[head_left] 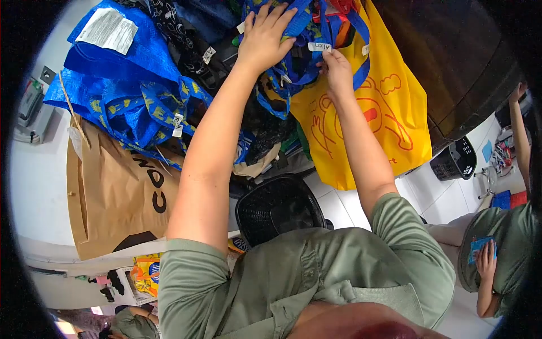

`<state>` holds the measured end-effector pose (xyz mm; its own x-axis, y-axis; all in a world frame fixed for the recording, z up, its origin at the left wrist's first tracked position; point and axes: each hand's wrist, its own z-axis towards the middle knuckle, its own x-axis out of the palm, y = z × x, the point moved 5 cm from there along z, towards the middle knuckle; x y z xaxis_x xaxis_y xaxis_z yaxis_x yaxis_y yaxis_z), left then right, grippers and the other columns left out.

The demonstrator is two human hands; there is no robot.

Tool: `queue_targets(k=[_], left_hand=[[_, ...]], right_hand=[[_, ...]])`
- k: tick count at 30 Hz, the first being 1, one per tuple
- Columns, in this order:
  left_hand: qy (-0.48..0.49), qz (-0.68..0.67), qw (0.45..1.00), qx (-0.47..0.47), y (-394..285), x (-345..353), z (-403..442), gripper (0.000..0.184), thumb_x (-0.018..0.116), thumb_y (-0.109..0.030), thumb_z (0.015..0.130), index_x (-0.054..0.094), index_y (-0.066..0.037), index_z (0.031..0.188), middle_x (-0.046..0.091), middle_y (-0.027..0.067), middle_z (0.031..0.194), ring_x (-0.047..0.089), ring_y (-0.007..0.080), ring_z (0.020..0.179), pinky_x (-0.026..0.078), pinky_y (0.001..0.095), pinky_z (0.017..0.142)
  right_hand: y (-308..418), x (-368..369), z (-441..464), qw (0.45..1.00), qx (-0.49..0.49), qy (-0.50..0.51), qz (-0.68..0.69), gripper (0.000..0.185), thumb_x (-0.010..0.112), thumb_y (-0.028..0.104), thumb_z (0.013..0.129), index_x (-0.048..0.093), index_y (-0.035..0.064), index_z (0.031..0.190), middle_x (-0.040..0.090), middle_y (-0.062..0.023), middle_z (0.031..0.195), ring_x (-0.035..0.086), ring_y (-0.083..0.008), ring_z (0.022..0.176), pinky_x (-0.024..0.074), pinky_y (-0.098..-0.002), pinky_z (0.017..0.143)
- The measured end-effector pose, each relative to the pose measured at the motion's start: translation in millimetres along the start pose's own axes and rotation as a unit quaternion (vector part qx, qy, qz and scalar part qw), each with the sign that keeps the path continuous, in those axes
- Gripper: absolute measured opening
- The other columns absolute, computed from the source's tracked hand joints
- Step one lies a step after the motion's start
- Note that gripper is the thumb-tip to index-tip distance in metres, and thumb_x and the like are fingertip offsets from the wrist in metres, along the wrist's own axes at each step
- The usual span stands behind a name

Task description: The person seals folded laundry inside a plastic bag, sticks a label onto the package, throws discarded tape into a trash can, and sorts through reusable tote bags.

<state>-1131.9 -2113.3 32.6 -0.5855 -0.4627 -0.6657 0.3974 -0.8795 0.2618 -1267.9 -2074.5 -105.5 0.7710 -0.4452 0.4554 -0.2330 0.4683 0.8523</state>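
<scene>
My left hand [265,42] lies on a bundle of blue bags with its fingers spread apart, gripping nothing that I can see. To the right of it, my right hand [337,72] pinches a blue bag strap [359,28] at a white handwritten label [319,47]. Below and beside that hand hangs a large yellow bag [389,96] with a red line drawing of a bear. More blue straps and a loop with yellow print hang between my hands. What lies under my left palm is hidden.
At the left hang a big blue bag [113,62] and a brown paper bag [118,192]. A black basket [279,206] stands below my arms; another black basket [454,158] is on the tiled floor at right. A person [502,248] in green holds a blue packet [481,250].
</scene>
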Motion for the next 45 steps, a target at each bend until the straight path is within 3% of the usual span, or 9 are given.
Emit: queue_targets(k=[5,6,11,14,16,18,22,27,45], left_hand=[[0.012,-0.031,0.999,-0.002,-1.5,-1.8,0.3,0.064,0.06,-0.03,0.076,0.038,-0.01,0.133,0.038,0.0139,0.136,0.028,0.036,0.128,0.019,0.0528,0.105],[-0.041,0.036,0.997,0.051,-10.8,-15.1,1.7,0.061,0.061,-0.024,0.077,0.039,-0.006,0.131,0.047,0.0152,0.128,0.044,0.0337,0.116,0.033,0.0494,0.098],[-0.248,-0.069,0.966,0.011,-16.3,-42.9,-37.2,0.033,0.068,-0.02,0.072,0.056,-0.005,0.099,0.05,0.0146,0.118,0.044,0.0354,0.113,0.036,0.0428,0.095],[-0.287,-0.06,0.954,-0.064,-9.6,-62.0,-66.3,0.029,0.065,-0.015,0.074,0.055,-0.003,0.098,0.051,0.0162,0.115,0.046,0.0341,0.108,0.038,0.0414,0.091],[-0.322,-0.029,0.939,-0.122,-6.5,-81.9,-84.9,0.025,0.061,-0.01,0.076,0.053,-0.002,0.098,0.05,0.017,0.113,0.048,0.0317,0.103,0.039,0.0383,0.088],[-0.351,-0.024,0.915,-0.2,5.2,-93.4,-113.1,0.023,0.059,-0.011,0.078,0.053,-0.001,0.099,0.049,0.0164,0.114,0.048,0.0299,0.103,0.04,0.0359,0.085],[-0.33,0.033,0.906,-0.264,24.3,-118.8,-158.4,0.032,0.056,-0.009,0.081,0.047,0.0,0.11,0.042,0.0173,0.125,0.046,0.0266,0.104,0.041,0.0312,0.08],[-0.291,0.119,0.913,-0.259,47.7,-138.4,-181.6,0.034,0.056,-0.006,0.079,0.048,0.003,0.111,0.041,0.0213,0.128,0.044,0.034,0.113,0.041,0.0373,0.088],[-0.24,0.128,0.935,-0.227,56.7,-148.7,-187.6,0.024,0.06,0.001,0.071,0.059,0.003,0.095,0.044,0.0208,0.128,0.059,0.0292,0.093,0.048,0.037,0.082]], right_hand=[[4.3,-10.0,-0.2,0.999,-0.021,-0.043,-0.017,0.015,0.05,0.017,0.09,0.06,0.0058,0.09,0.056,0.0011,0.074,0.051,-0.0093,0.065,0.0393,-0.0225,0.058],[3.6,-21.7,5.6,0.996,-0.036,-0.064,-0.041,0.016,0.05,0.016,0.089,0.06,0.0034,0.09,0.057,-0.0013,0.075,0.05,-0.0112,0.064,0.0394,-0.024,0.058],[79.6,-58.3,-0.5,0.948,-0.126,-0.291,-0.022,0.025,0.045,0.018,0.093,0.056,-0.0048,0.096,0.059,-0.0098,0.089,0.053,-0.0181,0.081,0.0429,-0.0318,0.076],[121.8,-23.7,-37.2,0.771,-0.355,-0.449,-0.279,0.033,0.056,0.012,0.085,0.043,-0.0038,0.111,0.051,-0.015,0.103,0.051,-0.0285,0.092,0.0406,-0.0355,0.083],[138.7,46.5,-68.3,0.762,-0.539,-0.286,-0.217,0.028,0.059,0.008,0.08,0.049,-0.0017,0.105,0.055,-0.014,0.102,0.053,-0.0292,0.092,0.0402,-0.038,0.085],[133.5,109.5,-89.0,0.8,-0.569,-0.024,-0.191,0.019,0.061,0.005,0.077,0.057,0.0021,0.095,0.059,-0.0126,0.098,0.055,-0.0279,0.092,0.0419,-0.037,0.084],[78.2,188.4,-96.9,0.825,-0.515,0.156,-0.172,0.018,0.061,0.004,0.073,0.062,0.0071,0.091,0.061,-0.0098,0.098,0.056,-0.029,0.092,0.0459,-0.0353,0.078],[53.9,219.1,-79.8,0.675,-0.525,0.073,-0.512,0.048,0.065,0.038,0.075,0.057,0.0144,0.115,0.051,-0.0043,0.125,0.046,-0.0347,0.111,0.0394,-0.042,0.09],[58.3,118.7,53.1,0.735,-0.429,0.017,-0.525,0.025,0.055,0.023,0.085,0.064,0.001,0.092,0.05,-0.0137,0.127,0.05,-0.0352,0.11,0.0435,-0.0415,0.089]])
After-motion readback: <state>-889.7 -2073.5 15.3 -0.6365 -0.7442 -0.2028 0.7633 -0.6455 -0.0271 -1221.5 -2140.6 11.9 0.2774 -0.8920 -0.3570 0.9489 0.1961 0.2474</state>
